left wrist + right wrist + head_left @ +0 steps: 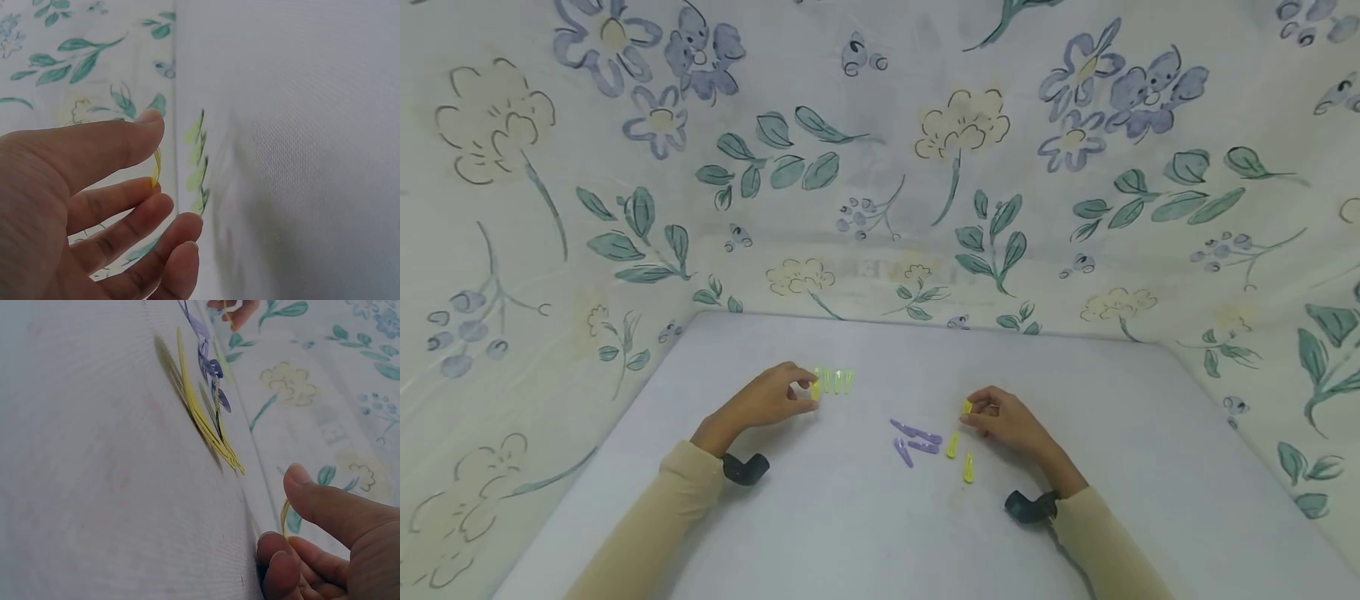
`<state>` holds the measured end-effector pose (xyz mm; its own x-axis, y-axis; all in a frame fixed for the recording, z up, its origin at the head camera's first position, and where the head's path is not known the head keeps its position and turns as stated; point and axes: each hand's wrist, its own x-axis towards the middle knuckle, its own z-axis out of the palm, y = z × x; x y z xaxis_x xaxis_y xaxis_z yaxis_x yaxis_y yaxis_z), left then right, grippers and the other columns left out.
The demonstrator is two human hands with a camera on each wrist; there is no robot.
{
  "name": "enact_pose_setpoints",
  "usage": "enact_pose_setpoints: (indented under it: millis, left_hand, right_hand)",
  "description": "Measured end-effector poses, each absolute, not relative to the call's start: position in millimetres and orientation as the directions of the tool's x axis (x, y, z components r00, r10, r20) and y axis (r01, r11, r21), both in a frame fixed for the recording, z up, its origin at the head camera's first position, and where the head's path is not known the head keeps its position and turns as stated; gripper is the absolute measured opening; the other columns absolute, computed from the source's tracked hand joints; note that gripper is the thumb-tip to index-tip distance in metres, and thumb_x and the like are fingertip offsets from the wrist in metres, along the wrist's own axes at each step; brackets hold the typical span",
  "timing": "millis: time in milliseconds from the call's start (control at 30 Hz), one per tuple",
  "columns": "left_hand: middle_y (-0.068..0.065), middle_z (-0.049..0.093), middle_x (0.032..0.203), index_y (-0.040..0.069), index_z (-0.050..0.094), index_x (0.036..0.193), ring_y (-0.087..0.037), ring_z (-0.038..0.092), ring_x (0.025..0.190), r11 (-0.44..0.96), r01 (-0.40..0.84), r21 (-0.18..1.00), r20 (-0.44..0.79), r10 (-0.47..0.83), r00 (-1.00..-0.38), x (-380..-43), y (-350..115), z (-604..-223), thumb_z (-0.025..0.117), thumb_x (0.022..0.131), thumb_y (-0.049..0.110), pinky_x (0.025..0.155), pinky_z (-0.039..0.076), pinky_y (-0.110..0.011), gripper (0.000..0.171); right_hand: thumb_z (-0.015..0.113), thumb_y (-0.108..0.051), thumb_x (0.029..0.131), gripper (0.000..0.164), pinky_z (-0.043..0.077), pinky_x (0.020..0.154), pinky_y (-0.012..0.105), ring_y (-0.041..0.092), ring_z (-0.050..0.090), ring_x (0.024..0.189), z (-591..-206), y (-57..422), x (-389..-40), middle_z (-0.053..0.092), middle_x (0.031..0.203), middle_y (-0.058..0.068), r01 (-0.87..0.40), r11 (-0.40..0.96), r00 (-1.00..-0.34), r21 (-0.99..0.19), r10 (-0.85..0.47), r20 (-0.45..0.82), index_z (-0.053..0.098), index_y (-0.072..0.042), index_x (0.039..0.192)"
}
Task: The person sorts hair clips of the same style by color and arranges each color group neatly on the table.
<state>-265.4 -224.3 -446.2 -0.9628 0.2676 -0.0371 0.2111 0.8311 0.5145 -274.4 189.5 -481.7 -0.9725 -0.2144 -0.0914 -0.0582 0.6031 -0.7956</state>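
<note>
My left hand [772, 395] pinches a yellow hair clip [156, 167] between thumb and index finger, its other fingers loosely bent. Beside that clip, several light green hair clips [838, 382] stand side by side in a row on the table. My right hand [1009, 422] holds another yellow hair clip [285, 517] by its ends, thumb against finger, slightly above the tabletop. Just below the right hand lie two more yellow clips, a nearer one [968, 467] and a farther one [952, 444]. Left of these, several purple hair clips [923, 447] lie in a loose cluster.
The white table [820, 525] reaches back to a hanging sheet [880, 217] printed with flowers, which also rises along both sides. Dark camera straps sit on both wrists, the left camera [747, 469] and right camera [1028, 507] jutting inward.
</note>
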Motion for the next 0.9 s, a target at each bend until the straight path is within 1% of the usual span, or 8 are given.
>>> enact_pose_setpoints:
  millis: [133, 367, 467, 700, 900]
  left_hand:
    - [-0.003, 0.063, 0.114, 0.01, 0.065, 0.128, -0.016, 0.062, 0.095, 0.834, 0.196, 0.517, -0.052, 0.258, -0.965, -264.7, -226.0, -444.9, 0.078, 0.086, 0.03, 0.078, 0.054, -0.032, 0.049]
    - [-0.006, 0.06, 0.114, 0.009, 0.066, 0.128, -0.019, 0.059, 0.098, 0.823, 0.208, 0.528, -0.049, 0.274, -0.96, -264.0, -227.5, -447.2, 0.078, 0.086, 0.026, 0.078, 0.052, -0.034, 0.047]
    - [-0.006, 0.058, 0.114, 0.01, 0.067, 0.128, -0.019, 0.058, 0.099, 0.826, 0.217, 0.52, -0.039, 0.277, -0.96, -264.5, -227.8, -450.1, 0.078, 0.086, 0.026, 0.08, 0.052, -0.035, 0.046]
    - [-0.007, 0.056, 0.113, 0.01, 0.068, 0.126, -0.02, 0.058, 0.101, 0.815, 0.244, 0.526, -0.024, 0.301, -0.953, -264.2, -229.2, -454.6, 0.079, 0.085, 0.026, 0.089, 0.053, -0.041, 0.046]
    - [-0.006, 0.056, 0.116, 0.013, 0.068, 0.127, -0.018, 0.057, 0.102, 0.83, 0.233, 0.507, -0.038, 0.292, -0.956, -268.2, -231.0, -461.5, 0.08, 0.085, 0.029, 0.091, 0.052, -0.042, 0.047]
  right_hand:
    - [0.077, -0.029, 0.088, 0.046, 0.051, 0.064, 0.025, 0.016, 0.061, 0.073, -481.3, 189.6, -275.2, 0.065, 0.101, 0.008, -0.066, 0.596, -0.972, -0.8, -0.22, -0.084, 0.06, -0.003, 0.122]
    - [0.077, -0.029, 0.087, 0.045, 0.051, 0.064, 0.025, 0.016, 0.06, 0.074, -479.1, 187.6, -276.2, 0.064, 0.099, 0.006, -0.047, 0.601, -0.972, -0.798, -0.21, -0.101, 0.06, -0.004, 0.121]
    - [0.077, -0.028, 0.087, 0.045, 0.051, 0.064, 0.026, 0.016, 0.06, 0.074, -477.9, 187.3, -277.2, 0.064, 0.1, 0.007, -0.037, 0.598, -0.973, -0.801, -0.203, -0.106, 0.06, -0.004, 0.121]
    - [0.078, -0.03, 0.086, 0.046, 0.051, 0.065, 0.027, 0.017, 0.06, 0.074, -479.0, 187.3, -279.0, 0.064, 0.099, 0.006, -0.024, 0.594, -0.974, -0.804, -0.195, -0.115, 0.06, -0.004, 0.12]
    - [0.078, -0.029, 0.086, 0.045, 0.051, 0.065, 0.027, 0.017, 0.059, 0.073, -479.3, 185.5, -278.2, 0.063, 0.098, 0.005, -0.022, 0.596, -0.977, -0.803, -0.182, -0.108, 0.06, -0.005, 0.119]
